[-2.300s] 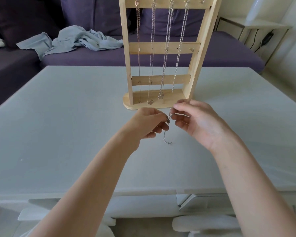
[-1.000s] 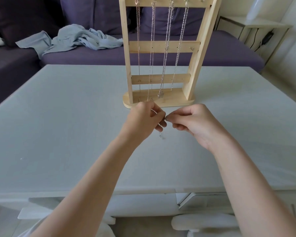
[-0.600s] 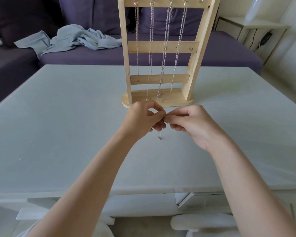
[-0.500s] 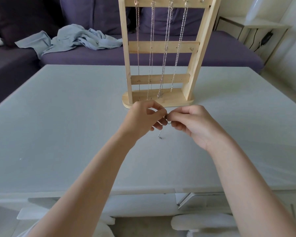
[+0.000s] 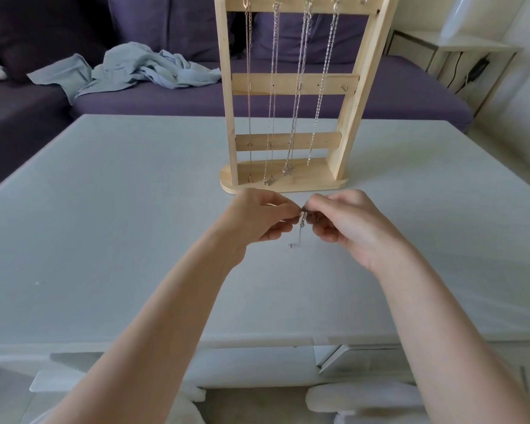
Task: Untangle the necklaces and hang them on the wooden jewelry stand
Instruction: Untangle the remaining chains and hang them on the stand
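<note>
Thin silver chain (image 5: 300,231) pinched between left hand (image 5: 253,220) and right hand (image 5: 348,226), short tail dangling below the pinch, pale wooden jewelry stand (image 5: 346,117) just beyond, four fine chains hanging.

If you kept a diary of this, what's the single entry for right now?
both hands pinching thin silver chain necklace above pale grey table | four chains hanging on wooden jewelry stand | this one not hung

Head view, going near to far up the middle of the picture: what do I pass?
Table's near edge → hands pinching a necklace → wooden stand base → hanging necklaces → purple sofa.
</note>
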`<state>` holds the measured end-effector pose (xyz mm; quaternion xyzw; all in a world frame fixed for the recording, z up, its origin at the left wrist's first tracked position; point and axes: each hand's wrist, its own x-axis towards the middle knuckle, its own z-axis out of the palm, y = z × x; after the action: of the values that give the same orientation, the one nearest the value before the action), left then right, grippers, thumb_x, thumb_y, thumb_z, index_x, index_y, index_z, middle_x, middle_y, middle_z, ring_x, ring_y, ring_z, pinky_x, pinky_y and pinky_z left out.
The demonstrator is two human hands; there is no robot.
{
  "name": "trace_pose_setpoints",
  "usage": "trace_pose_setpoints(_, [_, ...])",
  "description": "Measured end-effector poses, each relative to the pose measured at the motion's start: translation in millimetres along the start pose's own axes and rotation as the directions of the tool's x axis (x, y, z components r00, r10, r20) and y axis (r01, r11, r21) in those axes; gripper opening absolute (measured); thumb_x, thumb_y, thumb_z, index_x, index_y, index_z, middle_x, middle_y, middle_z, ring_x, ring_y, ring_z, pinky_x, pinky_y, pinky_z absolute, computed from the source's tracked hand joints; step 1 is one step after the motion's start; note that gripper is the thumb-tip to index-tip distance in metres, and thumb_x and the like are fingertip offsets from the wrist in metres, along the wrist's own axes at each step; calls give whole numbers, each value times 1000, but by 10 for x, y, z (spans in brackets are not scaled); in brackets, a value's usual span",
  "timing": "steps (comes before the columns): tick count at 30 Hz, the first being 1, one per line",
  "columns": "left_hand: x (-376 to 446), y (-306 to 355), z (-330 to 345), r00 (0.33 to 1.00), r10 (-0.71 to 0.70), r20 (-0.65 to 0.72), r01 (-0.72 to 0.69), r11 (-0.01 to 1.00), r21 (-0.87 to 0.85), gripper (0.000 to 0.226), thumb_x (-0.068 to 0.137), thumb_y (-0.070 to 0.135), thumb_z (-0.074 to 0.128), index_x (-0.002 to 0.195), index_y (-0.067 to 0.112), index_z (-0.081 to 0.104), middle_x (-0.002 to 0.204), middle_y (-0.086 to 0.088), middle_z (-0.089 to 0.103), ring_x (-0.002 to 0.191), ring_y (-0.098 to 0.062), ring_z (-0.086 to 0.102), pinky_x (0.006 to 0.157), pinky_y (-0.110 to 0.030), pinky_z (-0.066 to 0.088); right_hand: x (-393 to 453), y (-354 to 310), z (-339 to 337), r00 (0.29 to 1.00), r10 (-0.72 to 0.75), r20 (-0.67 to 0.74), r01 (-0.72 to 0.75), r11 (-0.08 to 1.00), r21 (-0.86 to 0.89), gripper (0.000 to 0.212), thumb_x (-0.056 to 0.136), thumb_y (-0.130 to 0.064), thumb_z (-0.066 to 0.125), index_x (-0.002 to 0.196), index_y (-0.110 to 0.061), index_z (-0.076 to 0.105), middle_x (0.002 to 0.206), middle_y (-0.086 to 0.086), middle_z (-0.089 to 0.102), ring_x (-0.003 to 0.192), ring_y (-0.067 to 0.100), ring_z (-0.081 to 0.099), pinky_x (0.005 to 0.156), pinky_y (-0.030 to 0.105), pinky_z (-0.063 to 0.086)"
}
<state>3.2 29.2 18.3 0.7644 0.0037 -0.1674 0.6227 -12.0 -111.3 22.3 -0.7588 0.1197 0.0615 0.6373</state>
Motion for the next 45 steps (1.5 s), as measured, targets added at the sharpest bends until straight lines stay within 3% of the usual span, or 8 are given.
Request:
trace_pose_setpoints(6, [-13,42,27,990,133,-45,-131,991,39,9,91,10,56,83,11,57,70,1,66,48,0,58,50,-13,45,-8,-11,-16,999,39,12,-38,999,-15,16,82,-6,58,66,-6,58,54,-1,53,44,12,44,40,17,33])
trace_pose_setpoints(10, [-17,59,39,973,223,-53,-215,968,128,16,89,4,52,77,13,54,67,4,65,48,-1,55,48,-13,42,-2,-16,-52,997,79,-6,-78,990,117,17,84,-5,54,67,-8,54,55,2,51,38,11,39,36,17,28])
trace_pose_setpoints(15, [-33,57,45,995,103,-3,-103,994,47,9,89,15,56,87,11,64,60,8,64,48,-4,50,54,-16,42,-12,-37,-81,998,60,30,-65,979,194,18,85,-6,54,67,-10,55,52,0,49,39,10,36,35,17,25])
trace_pose_setpoints(19, [-27,48,26,995,103,-7,-102,991,82,14,89,22,61,81,14,69,54,12,60,46,-3,44,52,-15,37,-39,-48,-77,995,33,91,-48,985,168,14,85,-5,55,71,-8,58,51,-1,47,39,9,36,36,16,25])
trace_pose_setpoints(24, [-39,52,11,996,89,17,-90,991,95,12,85,21,66,78,13,72,52,12,58,46,-4,40,50,-13,36,-48,-50,-64,998,-21,64,17,998,64,19,85,-5,56,67,-11,57,49,-3,46,38,9,35,37,16,22])
trace_pose_setpoints(33, [-33,50,30,997,17,78,-11,997,-70,25,86,15,58,61,18,56,57,7,49,46,-8,30,47,-15,32,-72,-64,-63,990,-73,125,69,997,38,19,86,-6,54,69,-12,56,50,-4,44,39,9,35,38,16,20])
trace_pose_setpoints(38, [-13,17,94,980,195,-33,-183,959,215,20,82,17,60,62,17,56,56,7,47,46,-8,36,46,-13,31,-47,-38,-42,991,69,115,-66,997,-31,21,84,-11,53,63,-12,55,58,0,51,46,12,45,40,17,31])
trace_pose_setpoints(45, [-2,-19,140,910,414,8,-390,851,353,22,77,11,65,61,23,55,50,19,53,42,-4,45,43,-12,34,-15,-24,-8,996,89,-19,-89,996,21,22,82,-12,52,60,-14,49,65,-1,54,56,14,45,41,17,35])
